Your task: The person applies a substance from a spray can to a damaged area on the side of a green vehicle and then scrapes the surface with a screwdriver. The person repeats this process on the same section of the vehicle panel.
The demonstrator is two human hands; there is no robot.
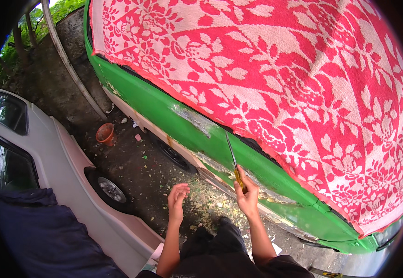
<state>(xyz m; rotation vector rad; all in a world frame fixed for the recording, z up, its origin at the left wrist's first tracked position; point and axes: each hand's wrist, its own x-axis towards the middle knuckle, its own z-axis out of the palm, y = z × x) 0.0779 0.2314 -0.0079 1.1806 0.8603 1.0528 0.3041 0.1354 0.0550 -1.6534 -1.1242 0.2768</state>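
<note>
Head view: hands were well apart. Right hand (248,198) was clamped on the yellow handle of a long, thin metal tool (234,160); tip pointed up and away, over the side of the green car (141,97). Couldn't tell if the tip touched the panel. Left hand (177,200) held nothing, fingers loosely bent, above the ground between the two cars. Green side had bare, rough patches (194,120) where paint was missing. Red-and-pink floral cloth (257,69) covered the upper part of that car. Pale flakes (211,199) littered the ground near the feet. White car (62,180) stood at left, dark blue cloth (48,231) over it. Orange bucket (105,134) sat farther off, between the cars.
</note>
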